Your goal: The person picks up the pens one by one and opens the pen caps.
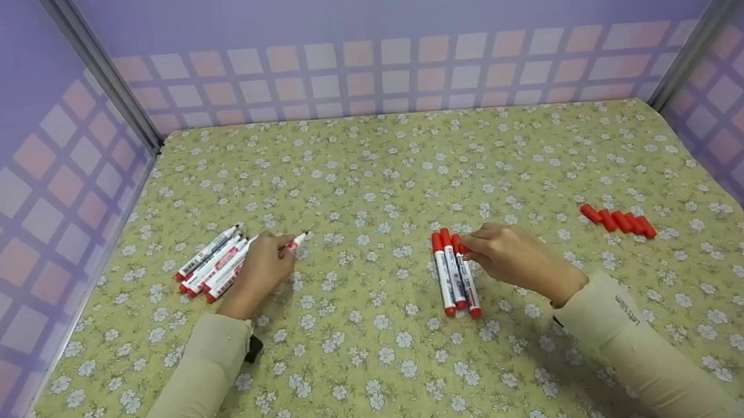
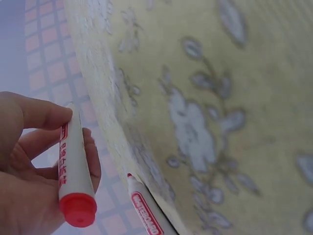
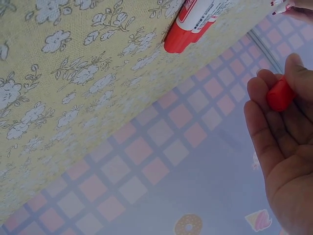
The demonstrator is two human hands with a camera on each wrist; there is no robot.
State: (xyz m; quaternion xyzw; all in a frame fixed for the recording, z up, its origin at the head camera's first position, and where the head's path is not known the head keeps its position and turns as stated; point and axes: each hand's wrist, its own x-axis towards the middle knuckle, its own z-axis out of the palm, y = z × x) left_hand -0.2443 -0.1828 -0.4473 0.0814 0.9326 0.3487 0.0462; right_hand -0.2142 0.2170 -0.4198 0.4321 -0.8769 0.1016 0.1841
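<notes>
While the left hand (image 1: 261, 267) pinches an uncapped marker (image 1: 293, 242) pointing toward two o'clock, the right hand (image 1: 509, 254), at three o'clock, pinches a red cap (image 3: 280, 95).

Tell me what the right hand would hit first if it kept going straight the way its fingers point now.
The right hand points leftward across the cloth, its fingers at the capped ends of three capped markers lying side by side. It would probably meet those first, the nearest one almost at once. Depth is hard to judge from the head view.

left hand (image 1: 261, 266) is gripping an uncapped marker (image 1: 297, 241) beside the uncapped marker pile (image 1: 210, 264) | right hand (image 1: 513, 255) is touching the capped markers (image 1: 455, 274) | loose red caps (image 1: 617, 220) are lying on the surface (image 1: 375, 168)
</notes>
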